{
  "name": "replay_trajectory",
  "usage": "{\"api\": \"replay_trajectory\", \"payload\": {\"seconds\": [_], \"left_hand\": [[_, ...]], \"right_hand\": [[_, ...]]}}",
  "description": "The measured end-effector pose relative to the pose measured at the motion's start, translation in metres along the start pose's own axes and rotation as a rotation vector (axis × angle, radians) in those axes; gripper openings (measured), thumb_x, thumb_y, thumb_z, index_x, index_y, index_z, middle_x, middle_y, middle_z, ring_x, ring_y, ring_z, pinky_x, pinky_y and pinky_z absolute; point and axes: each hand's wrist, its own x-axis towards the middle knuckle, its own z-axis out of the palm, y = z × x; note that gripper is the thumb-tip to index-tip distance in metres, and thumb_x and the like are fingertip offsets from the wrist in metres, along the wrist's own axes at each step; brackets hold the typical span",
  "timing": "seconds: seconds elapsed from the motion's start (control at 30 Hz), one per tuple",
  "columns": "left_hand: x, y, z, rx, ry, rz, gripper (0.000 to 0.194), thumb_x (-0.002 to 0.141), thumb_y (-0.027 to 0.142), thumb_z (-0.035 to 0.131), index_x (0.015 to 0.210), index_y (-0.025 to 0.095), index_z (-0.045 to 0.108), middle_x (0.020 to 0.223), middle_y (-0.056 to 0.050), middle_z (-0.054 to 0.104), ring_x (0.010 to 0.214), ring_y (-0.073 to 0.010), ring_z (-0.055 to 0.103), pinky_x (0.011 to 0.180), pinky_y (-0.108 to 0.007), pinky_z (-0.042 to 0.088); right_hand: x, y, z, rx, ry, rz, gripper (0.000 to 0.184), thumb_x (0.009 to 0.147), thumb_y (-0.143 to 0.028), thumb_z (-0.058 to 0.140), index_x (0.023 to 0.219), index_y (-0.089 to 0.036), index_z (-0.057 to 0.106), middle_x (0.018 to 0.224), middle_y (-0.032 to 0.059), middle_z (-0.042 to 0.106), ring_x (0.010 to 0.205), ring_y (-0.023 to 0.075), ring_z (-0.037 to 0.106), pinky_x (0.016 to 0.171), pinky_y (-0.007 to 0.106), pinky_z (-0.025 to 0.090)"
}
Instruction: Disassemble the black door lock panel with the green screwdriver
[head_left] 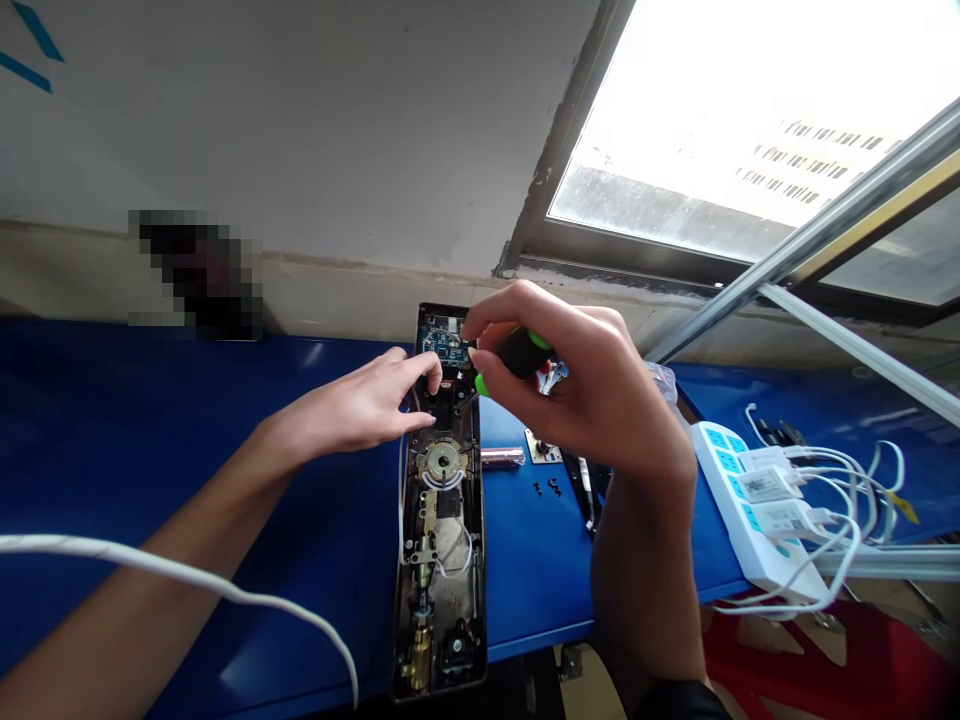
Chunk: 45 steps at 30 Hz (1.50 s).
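My right hand (577, 390) wraps most of the green-and-black screwdriver (521, 352), hiding its shaft and tip (my fingers are in the way), and covers part of the circuit board (442, 340). The black screws (546, 488) are too small to tell apart; the dark patch (196, 275) is a pixelated blur.

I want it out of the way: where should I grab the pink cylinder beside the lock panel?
Pinch the pink cylinder around its middle from above, thumb and finger on its long sides. It lies flat on the blue table, with a gap to the lock panel, so fingers can get down on both sides. Its round body may roll, so press lightly.
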Motion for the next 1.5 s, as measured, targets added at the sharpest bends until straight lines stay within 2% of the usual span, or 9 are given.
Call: {"api": "replay_trajectory", "payload": {"seconds": [0.13, 0.33, 0.53, 0.73, 0.8, 0.93, 1.13, 1.3, 1.5], "left_hand": [[-0.001, 0.001, -0.002, -0.001, 0.011, 0.029, 0.031, 0.087, 0.047, 0.065, 0.109, 0.026, 0.057, 0.101, -0.006, 0.062, 0.092, -0.0261, 0.062, 0.079, -0.035, 0.049], [-0.003, 0.0, -0.003, 0.001, 0.01, 0.045, 0.032, 0.088, 0.049, 0.065, 0.11, 0.027, 0.059, 0.102, -0.005, 0.065, 0.091, -0.0252, 0.062, 0.078, -0.034, 0.048], [-0.006, 0.002, -0.009, -0.005, 0.01, 0.042, 0.033, 0.089, 0.053, 0.065, 0.109, 0.027, 0.059, 0.106, -0.003, 0.067, 0.092, -0.0235, 0.063, 0.076, -0.033, 0.047], [-0.007, -0.005, -0.011, -0.002, 0.123, -0.007, 0.045, 0.087, 0.061, 0.066, 0.116, 0.027, 0.065, 0.124, -0.007, 0.061, 0.092, -0.0226, 0.066, 0.077, -0.034, 0.051], [-0.006, -0.004, -0.012, -0.001, 0.155, -0.02, 0.043, 0.086, 0.061, 0.067, 0.112, 0.027, 0.066, 0.117, -0.006, 0.062, 0.087, -0.0215, 0.065, 0.073, -0.033, 0.051], [-0.003, 0.002, -0.014, -0.019, 0.154, 0.067, 0.031, 0.088, 0.052, 0.066, 0.099, 0.024, 0.066, 0.092, -0.002, 0.067, 0.078, -0.019, 0.063, 0.07, -0.031, 0.049], [0.0, 0.007, -0.01, -0.076, 0.141, 0.17, 0.021, 0.092, 0.04, 0.062, 0.097, 0.021, 0.07, 0.086, -0.001, 0.07, 0.071, -0.0152, 0.062, 0.067, -0.028, 0.048], [0.001, 0.01, -0.008, -0.073, 0.155, 0.242, 0.021, 0.093, 0.035, 0.06, 0.101, 0.021, 0.074, 0.091, -0.002, 0.07, 0.073, -0.0149, 0.062, 0.068, -0.028, 0.048], [0.001, 0.011, -0.004, -0.075, 0.132, 0.256, 0.022, 0.095, 0.032, 0.059, 0.104, 0.022, 0.076, 0.099, -0.004, 0.073, 0.076, -0.0153, 0.064, 0.069, -0.029, 0.049]], "right_hand": [[-0.001, 0.002, -0.001, -0.017, -0.029, 0.008, 0.024, 0.091, -0.01, 0.055, 0.112, -0.019, 0.063, 0.096, 0.0025, 0.068, 0.081, 0.0131, 0.06, 0.073, 0.03, 0.05], [0.0, 0.009, 0.003, -0.208, 0.088, 0.033, 0.008, 0.095, -0.023, 0.065, 0.103, -0.021, 0.065, 0.086, -0.0011, 0.066, 0.07, 0.0114, 0.054, 0.066, 0.03, 0.045], [0.0, 0.0, -0.002, -0.106, -0.002, 0.028, 0.048, 0.085, -0.003, 0.058, 0.128, -0.023, 0.057, 0.111, 0.0027, 0.07, 0.092, 0.0161, 0.066, 0.083, 0.032, 0.055], [0.001, 0.007, 0.002, -0.178, 0.09, 0.03, 0.012, 0.095, -0.023, 0.066, 0.107, -0.022, 0.062, 0.092, -0.0005, 0.069, 0.071, 0.0127, 0.058, 0.068, 0.032, 0.052], [0.001, 0.008, 0.001, -0.157, 0.096, 0.03, 0.017, 0.094, -0.015, 0.063, 0.109, -0.024, 0.061, 0.097, 0.0, 0.069, 0.076, 0.0133, 0.06, 0.071, 0.032, 0.053], [0.0, 0.003, -0.002, -0.111, 0.028, 0.075, 0.047, 0.084, -0.005, 0.059, 0.124, -0.028, 0.054, 0.109, 0.0013, 0.068, 0.087, 0.0167, 0.066, 0.081, 0.035, 0.058], [-0.002, 0.007, -0.001, -0.178, 0.071, 0.085, 0.012, 0.096, -0.027, 0.066, 0.107, -0.026, 0.06, 0.094, 0.0006, 0.069, 0.074, 0.0159, 0.063, 0.069, 0.035, 0.056], [-0.001, 0.004, -0.003, -0.121, 0.02, 0.086, 0.038, 0.087, -0.007, 0.057, 0.118, -0.03, 0.055, 0.11, 0.001, 0.069, 0.095, 0.0187, 0.069, 0.083, 0.036, 0.06], [-0.001, 0.01, -0.001, -0.182, 0.078, 0.029, 0.018, 0.093, -0.025, 0.07, 0.108, -0.023, 0.06, 0.094, 0.0002, 0.069, 0.076, 0.0157, 0.064, 0.069, 0.035, 0.055]]}}
